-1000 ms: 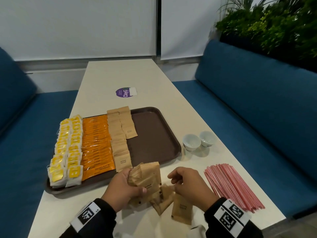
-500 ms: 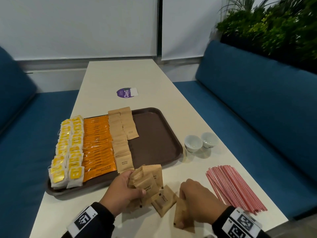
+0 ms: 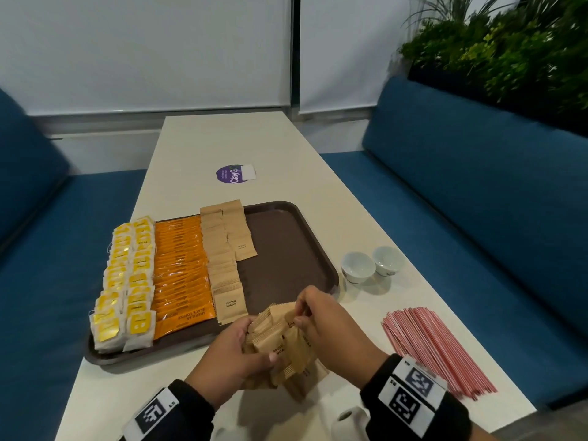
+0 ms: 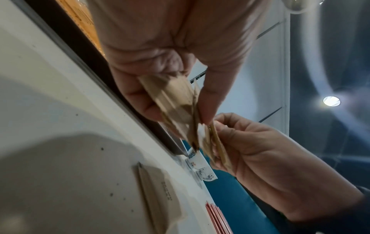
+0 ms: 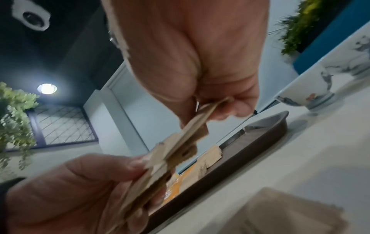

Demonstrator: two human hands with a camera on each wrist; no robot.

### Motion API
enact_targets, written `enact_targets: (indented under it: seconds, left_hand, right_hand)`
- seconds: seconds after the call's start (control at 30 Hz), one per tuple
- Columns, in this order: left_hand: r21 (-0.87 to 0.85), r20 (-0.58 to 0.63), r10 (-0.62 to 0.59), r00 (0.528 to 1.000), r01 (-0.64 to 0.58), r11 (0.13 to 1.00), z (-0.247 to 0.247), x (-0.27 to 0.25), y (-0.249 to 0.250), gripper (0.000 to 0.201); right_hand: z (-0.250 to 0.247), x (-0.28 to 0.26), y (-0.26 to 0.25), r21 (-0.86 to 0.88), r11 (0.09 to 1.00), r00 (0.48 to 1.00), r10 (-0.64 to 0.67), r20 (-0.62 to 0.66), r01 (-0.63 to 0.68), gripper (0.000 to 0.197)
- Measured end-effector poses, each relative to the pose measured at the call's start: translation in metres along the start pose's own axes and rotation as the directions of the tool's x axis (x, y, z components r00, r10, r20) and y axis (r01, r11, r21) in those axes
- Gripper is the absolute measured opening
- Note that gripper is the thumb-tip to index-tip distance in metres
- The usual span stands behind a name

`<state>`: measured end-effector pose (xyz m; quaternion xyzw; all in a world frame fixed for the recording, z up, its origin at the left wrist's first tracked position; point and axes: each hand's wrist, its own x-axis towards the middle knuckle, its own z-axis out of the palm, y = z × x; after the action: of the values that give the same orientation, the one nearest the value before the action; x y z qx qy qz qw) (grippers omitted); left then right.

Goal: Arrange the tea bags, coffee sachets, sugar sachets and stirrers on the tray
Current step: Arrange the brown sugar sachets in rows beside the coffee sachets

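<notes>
A brown tray [image 3: 286,259] holds rows of yellow tea bags [image 3: 127,281], orange coffee sachets [image 3: 181,268] and brown sugar sachets [image 3: 222,265]. Just in front of it, my left hand [image 3: 259,340] grips a loose stack of brown sugar sachets [image 3: 273,342]. My right hand [image 3: 300,311] pinches one sachet [image 5: 202,121] at the top of that stack. Another sugar sachet [image 3: 305,380] lies on the table under my hands. Red stirrers [image 3: 436,348] lie in a bundle on the table to the right.
Two small white cups [image 3: 370,265] stand on the table right of the tray. A purple sticker [image 3: 234,174] is on the table beyond the tray. Blue benches flank the table, with plants [image 3: 509,49] behind the right one.
My right hand dropped to the table onto a loose sugar sachet, then rose with one to the stack in my left hand. Fewer loose sachets lie on the table.
</notes>
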<state>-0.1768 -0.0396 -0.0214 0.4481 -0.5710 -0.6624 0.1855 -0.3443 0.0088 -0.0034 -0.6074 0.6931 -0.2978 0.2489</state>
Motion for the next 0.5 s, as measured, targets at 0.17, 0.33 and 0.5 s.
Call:
enact_targets:
  seconds: [0.17, 0.33, 0.5]
  left_hand:
    - [-0.040, 0.016, -0.026, 1.000, 0.026, 0.999, 0.003, -0.004, 0.001, 0.027]
    - [-0.012, -0.027, -0.021, 0.999, 0.021, 1.000, 0.006, -0.006, 0.006, 0.036]
    - [-0.068, -0.154, -0.025, 0.988, 0.015, 0.998, 0.000, -0.004, 0.004, 0.034]
  right_hand:
    - [0.008, 0.000, -0.002, -0.018, 0.998, 0.998, -0.067, -0.011, 0.067, 0.011]
    - [0.006, 0.001, -0.003, 0.133, 0.990, 0.998, -0.034, -0.060, 0.042, 0.008]
    - [-0.009, -0.001, 0.030, -0.175, 0.982, 0.973, 0.107, 0.206, -0.071, 0.016]
